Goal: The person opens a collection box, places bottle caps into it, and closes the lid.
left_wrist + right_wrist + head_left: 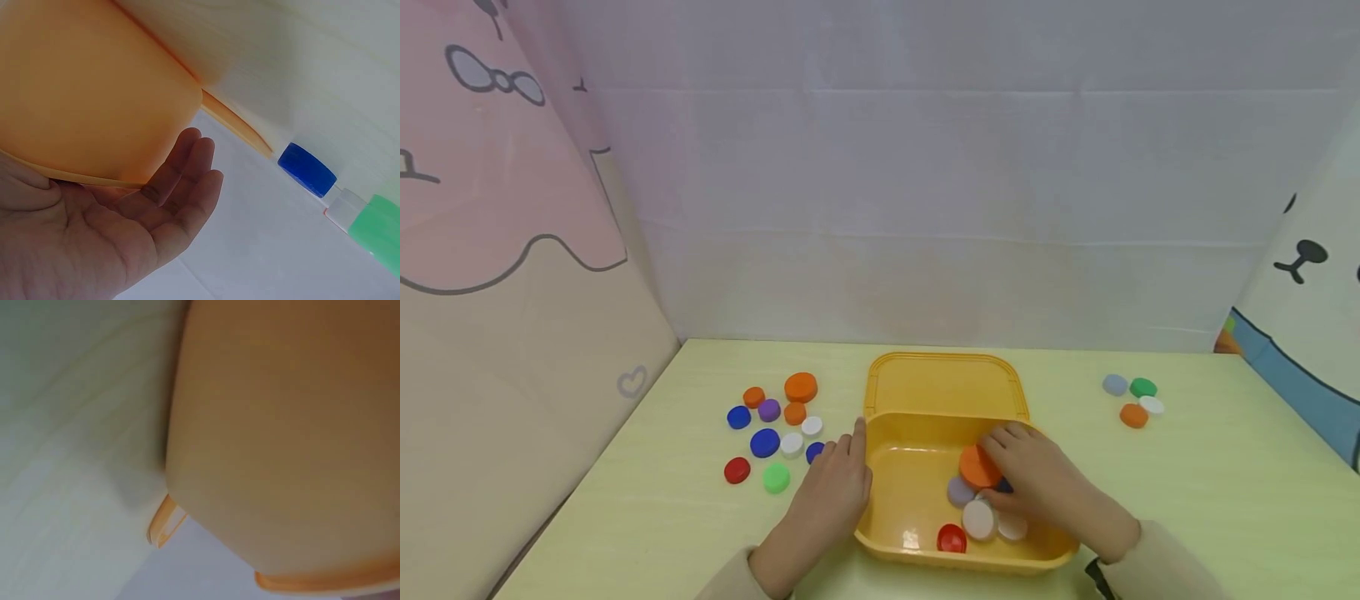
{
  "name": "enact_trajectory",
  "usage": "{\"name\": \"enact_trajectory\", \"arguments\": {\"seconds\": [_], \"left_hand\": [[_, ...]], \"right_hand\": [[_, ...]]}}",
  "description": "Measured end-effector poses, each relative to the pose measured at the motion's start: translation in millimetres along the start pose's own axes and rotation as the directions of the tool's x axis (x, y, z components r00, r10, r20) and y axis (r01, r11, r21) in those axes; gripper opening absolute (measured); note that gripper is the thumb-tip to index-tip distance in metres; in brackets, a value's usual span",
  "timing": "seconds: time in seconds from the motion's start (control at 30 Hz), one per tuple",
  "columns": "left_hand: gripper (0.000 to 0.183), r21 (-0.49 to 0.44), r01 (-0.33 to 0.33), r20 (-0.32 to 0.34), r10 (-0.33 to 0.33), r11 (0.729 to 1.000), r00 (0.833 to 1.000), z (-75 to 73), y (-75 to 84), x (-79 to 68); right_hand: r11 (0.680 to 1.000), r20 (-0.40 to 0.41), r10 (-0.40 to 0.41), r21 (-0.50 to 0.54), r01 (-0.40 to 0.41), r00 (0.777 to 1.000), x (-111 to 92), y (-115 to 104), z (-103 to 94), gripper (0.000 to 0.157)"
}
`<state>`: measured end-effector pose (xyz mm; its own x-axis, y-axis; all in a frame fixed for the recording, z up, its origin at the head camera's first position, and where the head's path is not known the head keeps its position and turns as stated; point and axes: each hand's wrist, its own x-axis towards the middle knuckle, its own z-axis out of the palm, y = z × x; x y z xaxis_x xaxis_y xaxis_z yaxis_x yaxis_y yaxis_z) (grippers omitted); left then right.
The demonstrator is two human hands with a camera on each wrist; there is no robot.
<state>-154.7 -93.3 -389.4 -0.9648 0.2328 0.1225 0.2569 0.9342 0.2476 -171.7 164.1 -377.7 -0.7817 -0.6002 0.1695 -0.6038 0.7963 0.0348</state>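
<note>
Yellow plastic fills the middle of my head feed: an open box [910, 472] on the pale counter [1187, 492], its lid [945, 383] lying just behind, the near edge hidden by the box wall.

The left grip [833, 487], a bare hand, rests at the box's left rim with the fingers extended. My left wrist feed shows them loose and gently bent outside the wall; the index finger is hard to make out there.

The right grip [1033, 475] is inside the box, fingers curved over an orange cap [978, 467]. I cannot tell whether it pinches that cap, since the fingertips are partly covered and my right wrist feed gives me only the box's outer wall.

A dark cap [1004, 485] is mostly covered by the right hand. Beside it lie a lavender cap [960, 492], a white cap [979, 520] and a red cap [952, 538].

Left of the box, a scatter of caps includes a blue one [815, 451] partly behind the left hand. Four more sit far right. Both sleeves [1161, 567] are cut off by the bottom edge.
</note>
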Motion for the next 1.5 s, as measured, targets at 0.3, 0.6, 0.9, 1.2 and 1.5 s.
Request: {"name": "enact_trajectory", "arguments": {"seconds": [0.3,0.6,0.9,1.2,1.5], "left_hand": [[0.052,0.007,-0.007,-0.003,0.007,1.0,1.0,-0.6,0.4,0.2],[0.052,0.009,-0.012,-0.011,0.012,1.0,1.0,0.0,0.1,0.9],[0.052,-0.004,0.005,0.008,-0.005,1.0,1.0,0.6,-0.2,2.1],[0.052,-0.007,0.007,0.01,-0.007,1.0,1.0,0.3,-0.3,1.3],[0.053,-0.008,0.012,0.015,-0.012,1.0,1.0,1.6,-1.3,1.0]], "right_hand": [[0.999,-0.012,-0.005,0.041,0.006,1.0,0.8,-0.9,5.4,0.05],[0.998,0.013,0.002,0.066,-0.003,1.0,1.6,1.0,4.0,0.049],[0.999,-0.041,-0.027,0.045,0.028,0.999,-0.6,4.0,-3.3,0.045],[1.0,-0.067,0.011,0.015,-0.01,0.998,-2.3,10.9,-13.3,0.035],[0.997,-0.142,0.066,-0.021,-0.069,0.988,-8.1,29.0,-23.9,0.037]]}}
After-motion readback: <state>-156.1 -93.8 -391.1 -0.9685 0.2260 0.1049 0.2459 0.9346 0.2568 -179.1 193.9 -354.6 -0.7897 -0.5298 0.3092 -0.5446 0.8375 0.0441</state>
